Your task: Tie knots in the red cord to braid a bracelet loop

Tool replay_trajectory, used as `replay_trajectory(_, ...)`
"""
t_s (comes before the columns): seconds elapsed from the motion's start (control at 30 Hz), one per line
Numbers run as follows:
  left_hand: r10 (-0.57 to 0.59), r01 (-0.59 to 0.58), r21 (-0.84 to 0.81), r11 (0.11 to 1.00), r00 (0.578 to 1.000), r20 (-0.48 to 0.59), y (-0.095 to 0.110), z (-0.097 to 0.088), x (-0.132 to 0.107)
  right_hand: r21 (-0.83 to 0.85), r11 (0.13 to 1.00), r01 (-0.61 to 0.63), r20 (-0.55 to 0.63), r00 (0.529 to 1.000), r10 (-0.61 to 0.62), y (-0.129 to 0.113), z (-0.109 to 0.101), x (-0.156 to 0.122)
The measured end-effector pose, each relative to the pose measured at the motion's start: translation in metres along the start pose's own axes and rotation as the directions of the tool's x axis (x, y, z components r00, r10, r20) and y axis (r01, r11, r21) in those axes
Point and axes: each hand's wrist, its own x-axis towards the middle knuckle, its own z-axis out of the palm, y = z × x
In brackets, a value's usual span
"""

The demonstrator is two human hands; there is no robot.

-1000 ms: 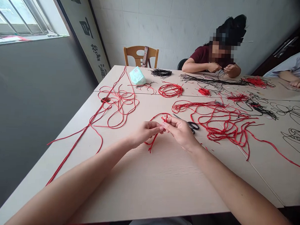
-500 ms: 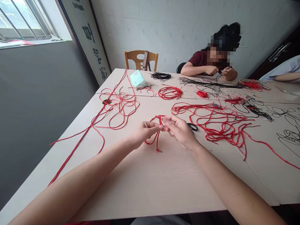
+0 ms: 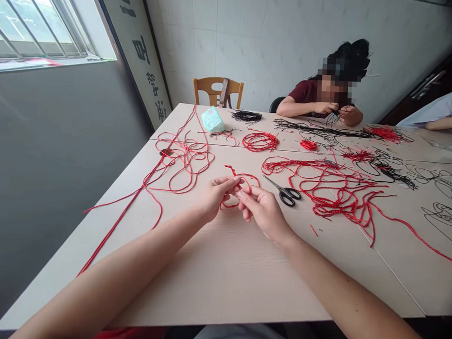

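Note:
Close together over the middle of the table, my left hand (image 3: 219,196) and my right hand (image 3: 261,207) both pinch a braided red cord (image 3: 251,177). The cord curves in a loop behind and below my fingers, and its knotted end sticks up beyond the left hand. A short bend of cord rises between the two thumbs; the exact spot where the fingertips grip is partly hidden. Just right of my right hand, black-handled scissors (image 3: 288,193) lie on the table with their blades toward the upper left.
Loose red cords (image 3: 185,157) spread at the left. A coiled red cord (image 3: 260,140), a pale green packet (image 3: 212,120) and black cords (image 3: 247,116) lie farther back. Tangled red braids (image 3: 337,194) cover the right. Across the table, a person (image 3: 322,101) handles black cord.
My right hand has drawn down and slightly toward me, uncovering the scissors. The cord's knotted end has swung from below my hands to above them. The view has shifted a little.

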Motion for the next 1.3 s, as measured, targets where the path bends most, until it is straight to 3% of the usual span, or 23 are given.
replay_trajectory(0.17, 0.021, -0.024, -0.091, 0.996, 0.999, -0.030, -0.003, 0.003, -0.001, -0.136, 0.991, -0.016, -0.067, 0.998, 0.006, 0.008, 0.004, 0.006)
replay_trajectory(0.33, 0.013, -0.009, -0.141, 0.990, 1.000, 0.026, -0.002, 0.010, -0.004, 0.048, 0.998, -0.034, -0.062, 0.997, 0.037, 0.019, 0.014, 0.019)
replay_trajectory(0.43, 0.029, -0.033, -0.133, 0.991, 0.999, -0.037, -0.002, 0.007, -0.001, 0.138, 0.989, -0.053, 0.044, 0.998, 0.047, 0.016, 0.017, 0.019)
replay_trajectory(0.57, 0.067, -0.073, -0.045, 0.996, 0.991, -0.114, -0.001, -0.002, 0.005, 0.120, 0.975, -0.187, 0.219, 0.963, 0.158, 0.006, 0.012, 0.015)
replay_trajectory(0.77, 0.107, -0.103, 0.055, 0.993, 0.992, -0.069, -0.004, -0.002, 0.005, 0.380, 0.885, -0.269, 0.298, 0.941, 0.158, -0.001, -0.001, 0.016)
replay_trajectory(0.9, 0.101, -0.094, 0.108, 0.990, 0.993, -0.063, -0.003, 0.002, 0.001, 0.443, 0.832, -0.335, 0.357, 0.917, 0.180, 0.003, -0.001, 0.016)
replay_trajectory(1.0, 0.140, -0.132, 0.120, 0.984, 0.988, -0.058, -0.002, 0.004, -0.001, 0.425, 0.846, -0.323, 0.322, 0.927, 0.192, 0.007, 0.003, 0.015)
replay_trajectory(1.17, 0.148, -0.145, 0.077, 0.986, 0.988, -0.032, -0.003, 0.006, 0.000, 0.403, 0.891, -0.212, 0.129, 0.976, 0.174, 0.013, 0.010, 0.015)
replay_trajectory(1.3, 0.129, -0.127, 0.044, 0.991, 0.991, -0.031, -0.003, 0.008, 0.000, 0.345, 0.921, -0.178, 0.111, 0.983, 0.149, 0.016, 0.012, 0.015)
